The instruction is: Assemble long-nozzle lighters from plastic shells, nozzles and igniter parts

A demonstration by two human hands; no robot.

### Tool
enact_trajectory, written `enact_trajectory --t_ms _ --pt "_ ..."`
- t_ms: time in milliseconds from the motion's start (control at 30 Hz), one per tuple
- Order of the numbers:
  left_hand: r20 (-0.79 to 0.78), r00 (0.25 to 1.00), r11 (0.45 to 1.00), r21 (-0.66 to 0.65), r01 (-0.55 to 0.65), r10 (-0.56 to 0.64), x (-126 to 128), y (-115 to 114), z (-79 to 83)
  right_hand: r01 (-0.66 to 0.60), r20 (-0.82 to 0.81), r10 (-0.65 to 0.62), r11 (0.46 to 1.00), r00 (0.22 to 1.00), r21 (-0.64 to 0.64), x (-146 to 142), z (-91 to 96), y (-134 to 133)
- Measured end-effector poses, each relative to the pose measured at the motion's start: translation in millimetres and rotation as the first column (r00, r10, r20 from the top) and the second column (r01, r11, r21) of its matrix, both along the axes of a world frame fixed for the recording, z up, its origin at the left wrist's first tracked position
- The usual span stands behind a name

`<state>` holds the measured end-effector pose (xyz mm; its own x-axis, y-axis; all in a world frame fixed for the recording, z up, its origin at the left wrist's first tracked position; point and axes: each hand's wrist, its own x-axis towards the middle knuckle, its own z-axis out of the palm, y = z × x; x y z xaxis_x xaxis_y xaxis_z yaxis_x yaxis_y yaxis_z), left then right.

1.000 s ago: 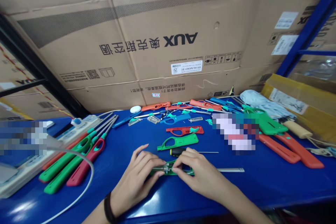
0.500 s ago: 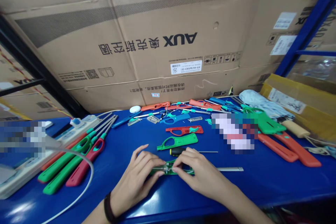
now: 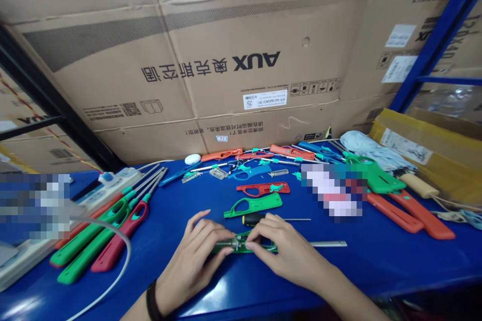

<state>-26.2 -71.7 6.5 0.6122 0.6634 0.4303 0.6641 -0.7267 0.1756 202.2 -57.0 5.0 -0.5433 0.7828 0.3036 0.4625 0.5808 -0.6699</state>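
Note:
On the blue table, a green lighter half-shell [image 3: 243, 236] lies with its inner parts exposed, and a metal tube [image 3: 327, 244] sticks out to the right. My left hand [image 3: 205, 248] grips its left end between thumb and fingers, over a clear fuel tank. At the middle of the lighter, my right hand [image 3: 276, 241] is pinched on the inner parts; the fingers hide what exactly they touch. Just beyond my right hand lies a screwdriver [image 3: 253, 219] with a black and yellow handle. A loose green shell half [image 3: 256, 204] and a red shell half [image 3: 263, 189] are farther back.
Assembled lighters [image 3: 90, 241] lie at left beside a white power strip [image 3: 33, 256] and a looping white cable [image 3: 128, 251]. Lighter parts line the back before a cardboard box [image 3: 211, 25]. Orange lighter bodies [image 3: 425, 215] and a yellow-taped carton [image 3: 433, 155] are at right.
The camera view has shifted slightly. Both hands stay at the green lighter in nearly the same pose, with only slight finger movement.

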Motion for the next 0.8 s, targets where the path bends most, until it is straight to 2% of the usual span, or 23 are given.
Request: enact_trajectory --t_ms 600,800 --pt "-0.013 1.0 0.999 0.036 0.029 -0.028 1.2 0.9 -2.0 0.0 0.032 0.0 1.0 0.999 0.003 -1.7 -2.4 -1.2" --pt "-0.015 1.0 0.999 0.037 0.028 -0.028 2.4 0.9 -2.1 0.001 0.076 -0.005 0.999 0.997 0.054 -1.0 1.8 -2.7"
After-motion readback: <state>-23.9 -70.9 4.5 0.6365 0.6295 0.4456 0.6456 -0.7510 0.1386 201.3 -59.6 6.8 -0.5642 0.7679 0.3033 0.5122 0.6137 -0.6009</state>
